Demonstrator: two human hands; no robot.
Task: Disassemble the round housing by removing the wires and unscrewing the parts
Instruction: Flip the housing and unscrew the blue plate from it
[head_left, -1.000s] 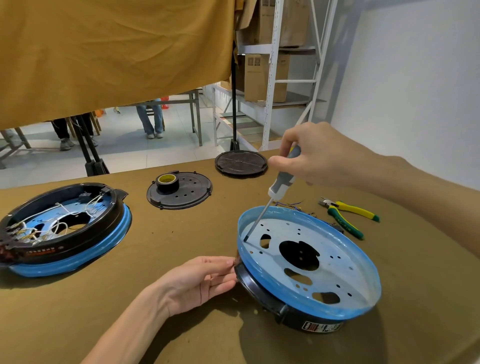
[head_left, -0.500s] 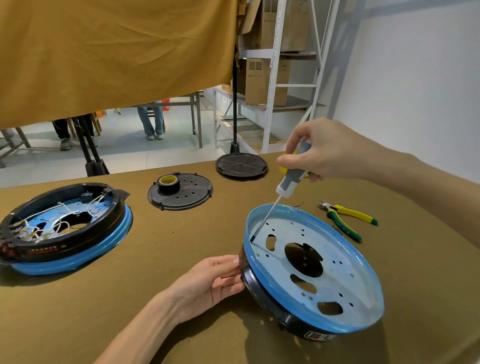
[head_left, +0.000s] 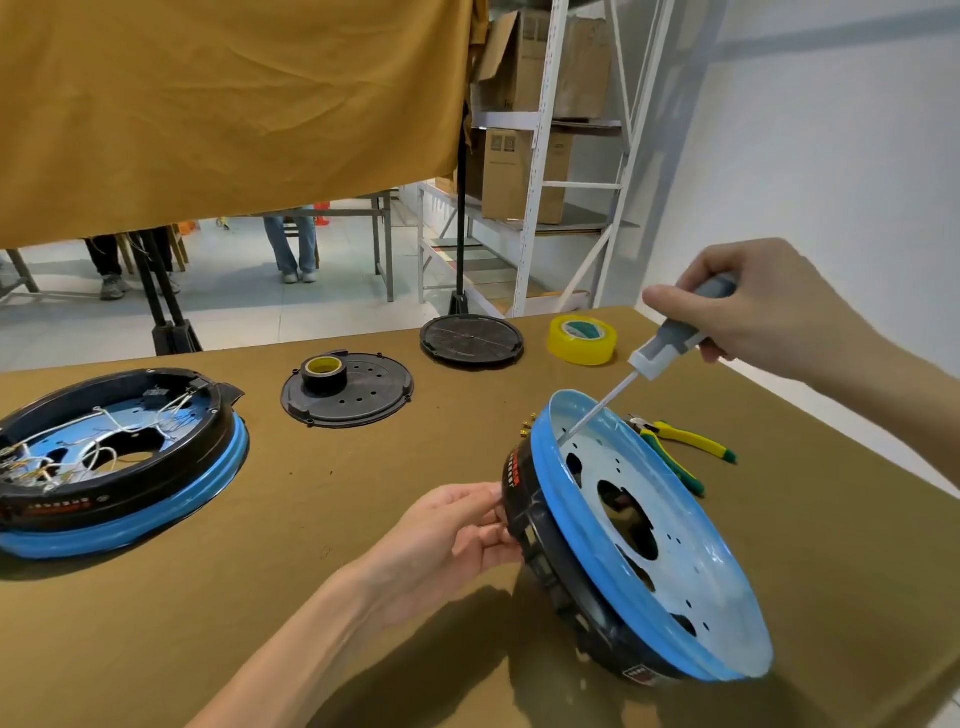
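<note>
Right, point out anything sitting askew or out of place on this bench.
The round housing is tipped up on its edge, not flat: the left hand props its black rim while the right hand works a screwdriver inside. The second housing lies flat, loose white wires spilling inside it.

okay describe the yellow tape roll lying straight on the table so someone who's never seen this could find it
Start at the brown table and go to its far edge, right of the flat black disc. The yellow tape roll lies there directly on the cloth. The other roll, black tape, is darker and sits on a perforated black cover.
</note>
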